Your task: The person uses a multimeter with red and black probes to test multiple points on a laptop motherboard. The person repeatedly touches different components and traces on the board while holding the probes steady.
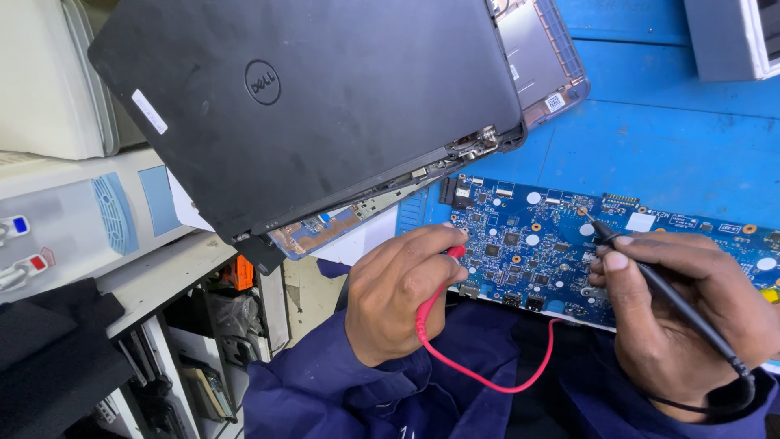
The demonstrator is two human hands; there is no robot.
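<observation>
On blue circuit board (pixel 520 244), right hand (pixel 691 313) pinching black probe (pixel 650 280); left hand (pixel 398 289) gripping red probe (pixel 439 284)

Bench (pixel 674 138): blue painted top, scuffed, filling the upper right from 12 to 3 o'clock.
Circuit board (pixel 520 244): blue, flat on bench toward 3 o'clock, near edge overhanging slightly.
Laptop (pixel 309 106): black, closed, tilted, front corner resting near board's 10 o'clock corner.
Grey laptop shell (pixel 544 49): open frame, at 12 o'clock, partly under the black laptop.
Grey box (pixel 731 36): at 1 o'clock corner, cut off by frame.
Pale sheet (pixel 366 240): just beside board at 9 o'clock, on bench edge.
</observation>
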